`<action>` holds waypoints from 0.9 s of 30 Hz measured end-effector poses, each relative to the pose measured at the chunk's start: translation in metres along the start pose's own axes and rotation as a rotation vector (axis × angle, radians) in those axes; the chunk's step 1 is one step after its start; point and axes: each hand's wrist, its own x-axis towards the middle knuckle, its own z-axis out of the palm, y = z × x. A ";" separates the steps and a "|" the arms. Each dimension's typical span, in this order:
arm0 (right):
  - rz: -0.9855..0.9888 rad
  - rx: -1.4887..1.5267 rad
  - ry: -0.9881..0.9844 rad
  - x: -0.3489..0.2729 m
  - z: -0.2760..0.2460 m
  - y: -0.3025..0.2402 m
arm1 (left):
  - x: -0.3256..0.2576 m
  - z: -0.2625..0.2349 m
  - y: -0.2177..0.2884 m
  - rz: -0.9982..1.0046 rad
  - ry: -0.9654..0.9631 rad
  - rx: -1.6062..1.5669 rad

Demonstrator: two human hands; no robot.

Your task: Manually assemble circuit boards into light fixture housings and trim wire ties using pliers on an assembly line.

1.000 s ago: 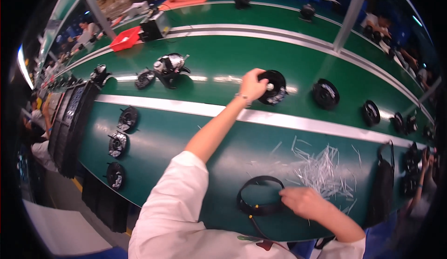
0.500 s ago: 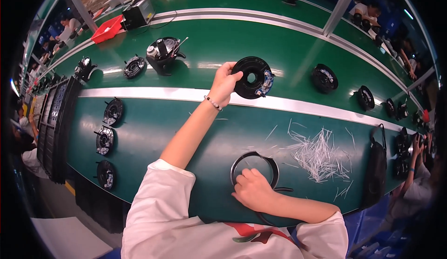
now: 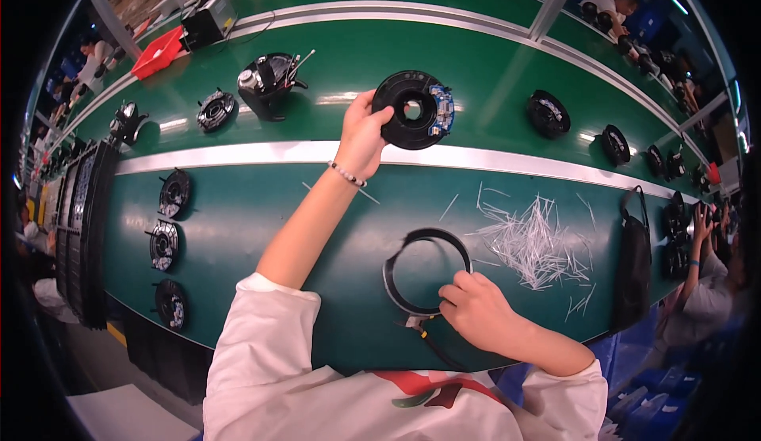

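Note:
In my left hand (image 3: pixel 363 133) is a round black disc-shaped part (image 3: pixel 394 128) with a hole in its middle and a blue circuit board (image 3: pixel 441 110) along its right side. The thumb presses on the disc's face, and it is held up above the bench's white strip. Lower down, my right hand (image 3: pixel 481 308) has its fingers closed at the lower right edge of a black ring (image 3: pixel 390 276). From the ring's bottom a pale connector (image 3: pixel 414 322) and a dark cable with a yellow band (image 3: pixel 426 335) run toward my body.
Thin white sticks (image 3: pixel 535 243) lie heaped right of the ring, beside a black pouch (image 3: pixel 632 271). Several similar discs (image 3: pixel 164 244) stand at left near black trays (image 3: pixel 79 235). On the green conveyor (image 3: pixel 341 61) sit a black housing (image 3: pixel 268 84) and more round parts (image 3: pixel 548 114).
The ring has turned, and its pale connector and yellow-banded cable now show. My right hand has moved from inside the ring's outline to its lower right edge. My left hand still holds the disc.

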 end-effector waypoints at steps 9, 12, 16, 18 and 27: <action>0.567 0.095 -0.090 0.026 0.008 0.000 | -0.010 0.006 -0.002 0.020 -0.013 0.026; 0.621 0.127 -0.214 0.027 0.014 0.002 | -0.009 0.013 -0.006 0.001 -0.024 0.001; 0.491 0.188 -0.218 0.026 0.014 0.008 | -0.015 0.019 -0.004 0.028 -0.083 0.013; 0.450 0.294 -0.125 0.028 0.013 0.014 | -0.018 0.012 -0.002 0.011 -0.074 0.009; 0.709 0.560 0.823 0.040 -0.015 0.070 | -0.065 0.042 -0.026 -0.140 -0.323 0.079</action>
